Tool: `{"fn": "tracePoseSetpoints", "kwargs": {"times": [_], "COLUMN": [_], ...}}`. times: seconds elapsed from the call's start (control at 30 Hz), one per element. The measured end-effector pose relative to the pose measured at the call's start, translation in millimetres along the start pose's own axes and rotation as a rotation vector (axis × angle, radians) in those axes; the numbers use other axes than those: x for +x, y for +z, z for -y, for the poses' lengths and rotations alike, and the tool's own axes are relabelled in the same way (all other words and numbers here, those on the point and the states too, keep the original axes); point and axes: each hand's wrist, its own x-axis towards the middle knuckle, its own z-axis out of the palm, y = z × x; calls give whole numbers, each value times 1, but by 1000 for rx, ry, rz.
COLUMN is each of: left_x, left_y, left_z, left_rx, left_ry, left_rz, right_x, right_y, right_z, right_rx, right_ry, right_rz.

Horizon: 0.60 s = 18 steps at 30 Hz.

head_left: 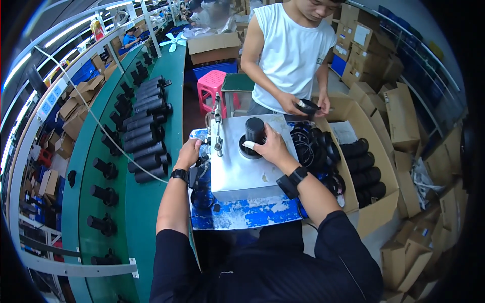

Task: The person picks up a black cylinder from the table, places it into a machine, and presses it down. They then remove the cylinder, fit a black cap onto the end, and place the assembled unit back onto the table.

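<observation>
My right hand (273, 148) is closed on an upright black cylindrical part with a ribbed side (254, 129), with the thumb, wrapped in white, near its base. This part stands in a round opening on top of a silver metal box (237, 174). My left hand (188, 154) is at the box's left side, fingers curled next to small dark fittings; what it grips is hidden. A metal rod fixture (217, 126) rises between my hands. The box rests on a worn blue and white tabletop (242, 214).
On the left, a green conveyor (151, 217) carries rows of black tubes (144, 136). Black rings (308, 146) lie right of the box, beside a carton (376, 212) of black parts. A co-worker (293, 55) opposite handles a black round part. A pink stool (211, 86) stands behind.
</observation>
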Motion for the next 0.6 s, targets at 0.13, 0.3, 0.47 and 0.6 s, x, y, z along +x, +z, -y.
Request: {"fn": "tracePoseSetpoints", "kwargs": {"times": [0.13, 0.3, 0.47, 0.6], "left_x": [-36, -170, -291, -344], "left_y": [4, -24, -22, -37], "left_z": [12, -64, -53, -33], "left_rx": [-148, -549, -533, -562], "left_ry": [80, 81, -54, 38], "left_rz": [-149, -498, -273, -383], "right_x": [-3, -4, 55, 6], "right_y": [3, -10, -70, -83], "right_z": [0, 2, 72, 185], "right_rx": [23, -34, 458, 971], "right_ry": [34, 33, -407, -432], "right_rz": [19, -21, -429, -210]}}
